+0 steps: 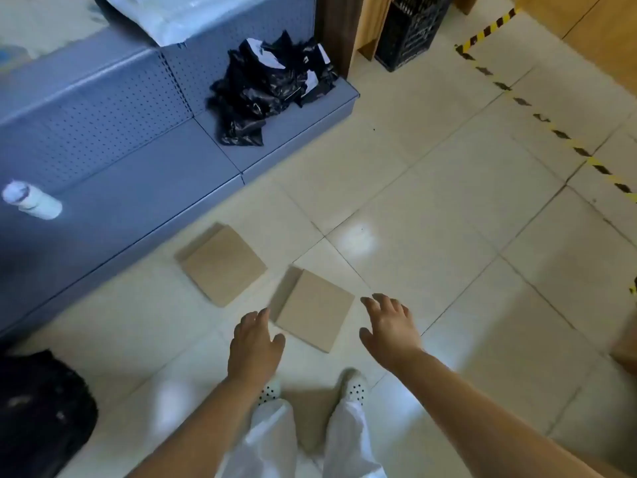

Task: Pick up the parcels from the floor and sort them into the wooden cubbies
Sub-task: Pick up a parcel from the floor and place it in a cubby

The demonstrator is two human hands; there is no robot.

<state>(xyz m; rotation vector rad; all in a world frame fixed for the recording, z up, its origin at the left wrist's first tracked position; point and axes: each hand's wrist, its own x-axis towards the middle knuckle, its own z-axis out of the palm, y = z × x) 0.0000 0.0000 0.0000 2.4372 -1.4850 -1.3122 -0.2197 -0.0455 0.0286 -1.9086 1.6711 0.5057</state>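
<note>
Parcels first: two flat brown cardboard ones lie on the pale tiled floor [431, 201], and the nearer parcel [312, 310] sits right between the person's spread fingers. The left hand [253, 346] hovers at its left edge, fingers loosely splayed and empty, fingertips just beside the cardboard. The right hand [387, 327] hangs off the right corner, open wide, holding nothing, a little farther from the box than the left. Neither palm seems to touch the box, though blur makes that hard to call.

To my eye this is the reach before the lift. Both hands want to drop lower and close in from opposite edges, thumbs on top, fingers sliding under, since a thin box flat on tile gives little to pinch. Tipping one edge up first should help.

Beyond the left fingertips lies the farther parcel [222, 265], close against the grey metal shelf base [131, 188]; it can wait. Wooden panels [365, 25] stand far past the right fingertips, maybe the cubbies, but I can't tell.
</note>
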